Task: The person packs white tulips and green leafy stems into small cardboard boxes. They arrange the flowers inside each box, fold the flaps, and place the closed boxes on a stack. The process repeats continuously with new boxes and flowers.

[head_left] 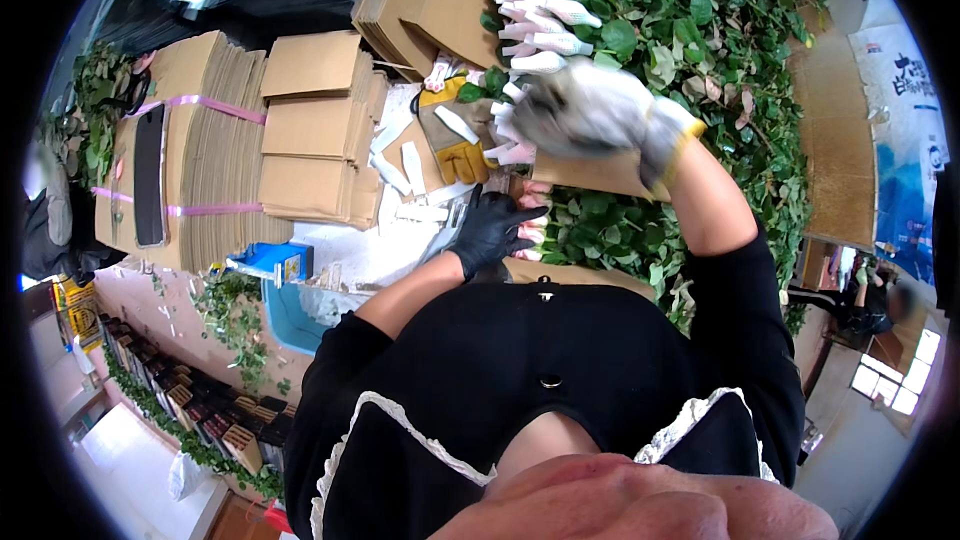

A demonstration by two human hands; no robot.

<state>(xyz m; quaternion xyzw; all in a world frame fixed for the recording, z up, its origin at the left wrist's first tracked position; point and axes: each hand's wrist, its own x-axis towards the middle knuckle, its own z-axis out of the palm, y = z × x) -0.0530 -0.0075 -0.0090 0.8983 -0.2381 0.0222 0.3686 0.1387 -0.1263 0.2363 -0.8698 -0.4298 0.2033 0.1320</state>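
My left hand [490,230], in a black glove, lies with fingers spread against the pink rose heads [535,212] of a leafy bunch. The bunch's green leaves and stems [605,228] stretch to the right over cardboard. My right hand [590,110], in a whitish-grey glove with a yellow cuff, is above the bunch and smeared by motion; whether it holds anything cannot be made out. Just beyond it, rose heads in white mesh sleeves [560,43] form a row at the edge of a large leafy pile [720,70]. A cardboard sheet [590,172] shows under the right hand.
Left of my hands lie loose white sleeves [411,167] and a yellow-and-grey work glove [460,160]. Stacked cardboard [310,130] stands farther left, with a blue box [275,262] and light-blue tub [288,315] nearer. Another person [868,305] is at far right.
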